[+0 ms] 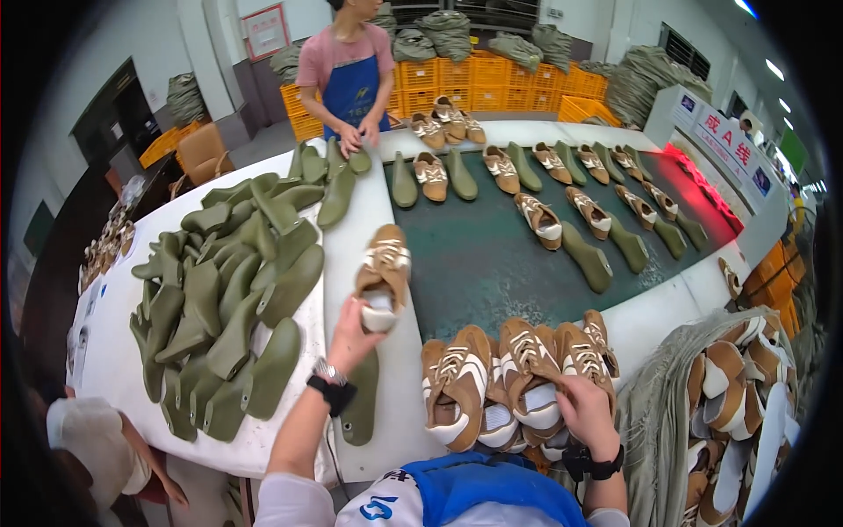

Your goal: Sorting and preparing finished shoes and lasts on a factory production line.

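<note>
Brown with white stripes, a shoe is in the wearer's left hand, which grasps it by the heel, toe pointing away. It is above a white ledge, between a heap of olive-green lasts on the left and a dark green belt on the right. One more last lies just beside the left wrist.

The right hand touches a stack of similar shoes at the belt's near edge; whether its fingers grip one, I cannot tell. On the belt, shoes and lasts lie side by side in two rows. To the right, a grey-green sack bulges with more shoes. Across the ledge, a co-worker in a blue apron has both hands near the far lasts, before stacked orange crates.
</note>
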Motion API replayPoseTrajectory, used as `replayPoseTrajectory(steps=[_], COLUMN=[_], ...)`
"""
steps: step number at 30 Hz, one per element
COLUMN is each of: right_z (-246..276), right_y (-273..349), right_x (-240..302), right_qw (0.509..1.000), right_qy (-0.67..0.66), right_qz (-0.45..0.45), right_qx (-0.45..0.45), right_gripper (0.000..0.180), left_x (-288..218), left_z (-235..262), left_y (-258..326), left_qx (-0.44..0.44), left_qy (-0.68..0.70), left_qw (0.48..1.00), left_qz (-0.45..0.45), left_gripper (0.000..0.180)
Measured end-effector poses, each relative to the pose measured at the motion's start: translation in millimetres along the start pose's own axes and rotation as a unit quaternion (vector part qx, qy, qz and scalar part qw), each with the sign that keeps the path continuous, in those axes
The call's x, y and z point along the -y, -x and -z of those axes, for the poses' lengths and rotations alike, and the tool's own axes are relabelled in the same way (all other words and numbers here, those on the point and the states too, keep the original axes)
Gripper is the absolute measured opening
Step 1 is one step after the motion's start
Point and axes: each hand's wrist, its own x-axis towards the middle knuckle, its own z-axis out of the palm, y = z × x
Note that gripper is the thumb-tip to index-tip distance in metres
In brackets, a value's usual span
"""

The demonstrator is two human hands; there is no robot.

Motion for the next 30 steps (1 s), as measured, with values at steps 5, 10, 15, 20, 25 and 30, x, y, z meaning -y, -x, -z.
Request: replayPoseTrajectory(steps=[5, 10, 15, 20, 25, 30], right_z=[-10.4, -14.0, -18.7, -83.5, -113.3, -155.7], right_y=[6.6, 15.5, -6.1, -11.3, -27.1, -44.8], right_x=[0.0, -11.7, 14.8, 65.5, 85.0, 122.2], right_qw=[0.999, 0.998, 0.992, 0.959, 0.904, 0.910], right_qy=[0.018, 0.049, 0.070, -0.023, 0.082, -0.090], right_qz=[0.025, 0.014, 0.102, 0.206, 0.257, 0.148], right_qx=[-0.022, -0.045, -0.003, 0.191, 0.332, 0.377], right_gripper=[0.023, 0.026, 0.032, 0.031, 0.032, 0.059], left_x=[110.8, 69.4, 41.2, 35.2, 22.8, -10.1], left_z=[21.6, 14.0, 26.3, -19.7, -14.6, 16.3], left_y=[-68.5, -20.3, 148.3, 203.0, 198.5, 192.4], left_qx=[-0.053, 0.198, 0.231, -0.046, -0.120, -0.147], left_qy=[-0.177, -0.175, -0.120, 0.073, 0.260, 0.598], left_qw=[0.979, 0.964, 0.957, 0.968, 0.907, 0.690], left_qz=[0.086, 0.038, 0.125, 0.237, 0.309, 0.381], left_gripper=[0.080, 0.071, 0.096, 0.080, 0.067, 0.058])
